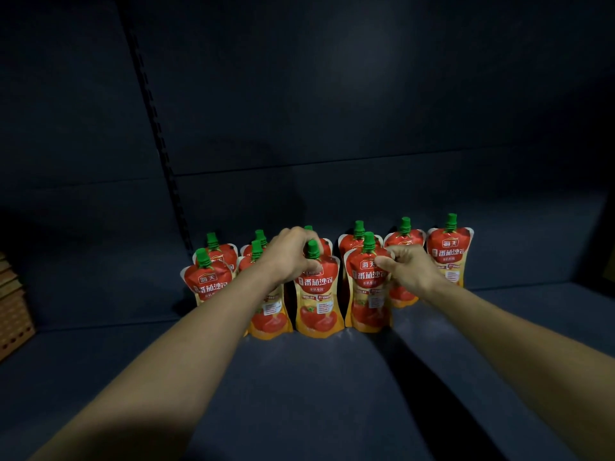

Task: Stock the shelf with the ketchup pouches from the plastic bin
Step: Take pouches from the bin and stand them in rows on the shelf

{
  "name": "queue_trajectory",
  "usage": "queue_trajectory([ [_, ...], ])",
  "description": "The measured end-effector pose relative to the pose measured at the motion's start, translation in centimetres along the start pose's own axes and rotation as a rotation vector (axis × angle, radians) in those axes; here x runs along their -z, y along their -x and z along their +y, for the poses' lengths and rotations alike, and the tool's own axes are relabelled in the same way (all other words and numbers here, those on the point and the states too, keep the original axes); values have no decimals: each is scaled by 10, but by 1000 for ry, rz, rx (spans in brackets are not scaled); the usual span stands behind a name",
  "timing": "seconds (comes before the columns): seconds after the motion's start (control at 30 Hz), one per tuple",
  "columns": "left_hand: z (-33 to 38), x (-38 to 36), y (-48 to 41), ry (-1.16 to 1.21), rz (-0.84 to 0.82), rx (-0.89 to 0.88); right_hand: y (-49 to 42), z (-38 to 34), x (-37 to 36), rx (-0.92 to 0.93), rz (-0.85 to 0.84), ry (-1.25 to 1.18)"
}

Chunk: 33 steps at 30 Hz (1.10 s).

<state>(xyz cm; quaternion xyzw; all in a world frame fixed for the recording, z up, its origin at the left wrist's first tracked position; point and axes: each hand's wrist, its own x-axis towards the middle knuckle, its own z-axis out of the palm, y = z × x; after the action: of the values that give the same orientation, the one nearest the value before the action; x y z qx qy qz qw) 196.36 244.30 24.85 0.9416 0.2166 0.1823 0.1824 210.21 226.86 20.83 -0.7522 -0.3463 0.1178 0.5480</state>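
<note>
Shelf (299,377): upright ketchup pouches (449,254); left hand (289,257) grips middle pouch (317,301), right hand (411,267) pinches neighbour pouch (366,294).

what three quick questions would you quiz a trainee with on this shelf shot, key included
1. True or false: the pouches lie flat on the shelf.
2. Their caps are: A red, B green, C white.
3. Which hand grips the middle front pouch just below its cap?

Key
1. False: they stand upright.
2. B.
3. The left hand. The right hand pinches the right front pouch at its upper edge.
</note>
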Motion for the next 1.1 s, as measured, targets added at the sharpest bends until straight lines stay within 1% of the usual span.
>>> queue_trajectory([
  [0.27,1,0,-4,-26,-8,-5,1,-1,-1,-23,13,39],
  [0.47,6,-2,1,-117,3,-12,10,-5,-2,-57,-10,56],
  [0.53,9,-2,7,-214,55,-67,18,-4,-3,-99,7,40],
  [0.6,9,-5,18,-339,151,-138,30,-1,-3,-126,41,26],
  [0.67,9,-10,35,-382,248,-198,48,5,-4,-138,76,66],
  [0.73,12,-18,59,-336,299,-236,75,13,-5,-100,124,152],
  [0.83,24,-41,104,-194,291,-296,125,30,-8,9,180,297],
  [0.93,39,-72,154,-63,214,-327,180,45,-9,76,258,410],
  [1.0,51,-93,186,17,138,-321,222,52,-7,106,363,459],
  [1.1,73,-119,230,144,67,-350,285,61,1,119,497,493],
])
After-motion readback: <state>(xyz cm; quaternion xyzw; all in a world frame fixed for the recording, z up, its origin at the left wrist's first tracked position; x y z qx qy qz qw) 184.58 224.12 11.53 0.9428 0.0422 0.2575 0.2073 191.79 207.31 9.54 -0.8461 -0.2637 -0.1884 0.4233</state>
